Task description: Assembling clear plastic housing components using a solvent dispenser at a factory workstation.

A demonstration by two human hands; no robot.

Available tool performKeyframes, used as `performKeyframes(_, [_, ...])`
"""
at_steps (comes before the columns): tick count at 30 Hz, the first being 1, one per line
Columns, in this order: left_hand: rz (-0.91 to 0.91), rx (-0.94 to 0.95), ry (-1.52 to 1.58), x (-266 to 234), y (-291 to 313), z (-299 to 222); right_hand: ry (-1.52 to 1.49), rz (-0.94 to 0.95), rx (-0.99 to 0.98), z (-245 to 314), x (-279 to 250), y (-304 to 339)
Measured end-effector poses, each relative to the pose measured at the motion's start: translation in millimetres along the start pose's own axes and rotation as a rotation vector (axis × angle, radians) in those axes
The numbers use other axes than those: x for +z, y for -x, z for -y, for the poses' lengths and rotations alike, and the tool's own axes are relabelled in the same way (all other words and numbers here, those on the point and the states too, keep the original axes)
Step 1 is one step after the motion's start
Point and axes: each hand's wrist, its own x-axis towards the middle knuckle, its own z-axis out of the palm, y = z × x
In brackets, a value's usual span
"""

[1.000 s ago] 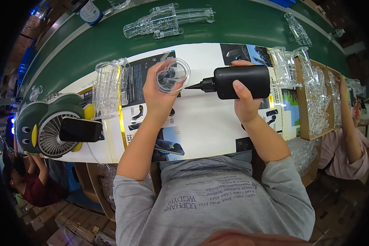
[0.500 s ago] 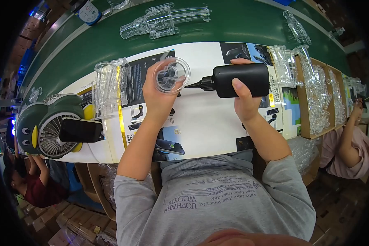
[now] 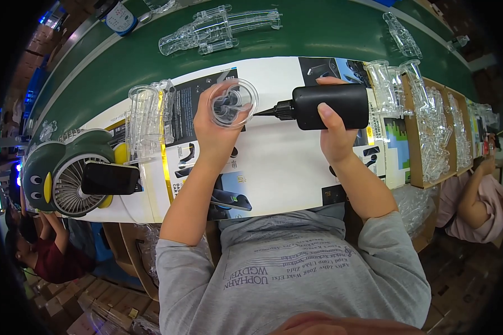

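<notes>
Just left of twelve o'clock from the view's centre, a clear round-rimmed tube (image 3: 233, 104) stands with its mouth facing the camera, the left hand (image 3: 209, 127) wrapped around it. Toward two o'clock, the right hand (image 3: 336, 135) grips a black bottle (image 3: 330, 106), whose thin nozzle (image 3: 269, 111) points to nine o'clock, tip at the tube's rim; whether they touch cannot be told. Clear parts (image 3: 145, 120) stand at ten o'clock, a green fan (image 3: 67, 181) behind a phone (image 3: 110, 177) at nine, and a cardboard tray (image 3: 412, 139) at three.

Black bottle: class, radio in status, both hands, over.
Left hand holding clear part; right hand gripping black bottle; nozzle beside part, contact unclear; phone aside, left.
</notes>
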Motion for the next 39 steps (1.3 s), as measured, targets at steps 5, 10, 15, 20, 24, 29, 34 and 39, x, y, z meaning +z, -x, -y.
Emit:
performKeyframes(5, [0.000, -0.010, -0.008, 0.6, 0.1, -1.6, 0.012, -0.010, -0.016, -1.2, -2.2, -1.0])
performKeyframes(10, [0.006, 0.007, 0.003, 0.4, -0.1, 1.1, 0.014, -0.021, -0.003, -2.2, -3.5, -1.3])
performKeyframes(15, [0.007, 0.002, 0.026, -0.5, 0.4, 1.9, 0.030, -0.035, 0.011, -1.8, -2.2, -2.0])
performKeyframes(20, [0.008, -0.002, 0.028, 0.8, -0.1, 0.9, -0.011, -0.010, -0.017, -3.0, -3.0, -1.5])
performKeyframes(24, [0.011, 0.013, 0.003, 0.3, -0.3, 0.5, -0.012, -0.013, -0.007, -1.7, -2.6, -1.4])
performKeyframes(29, [0.004, 0.012, -0.009, 0.1, 0.9, 0.7, 0.030, -0.046, 0.013, -0.4, -2.6, -3.2])
performKeyframes(34, [0.008, 0.014, 0.019, 1.4, 1.3, 2.2, 0.024, -0.053, 0.004, 0.2, -3.7, -3.7])
performKeyframes(39, [0.011, 0.036, 0.006, 0.4, 2.4, 4.5, 0.024, -0.055, 0.018, -1.1, -4.3, -4.8])
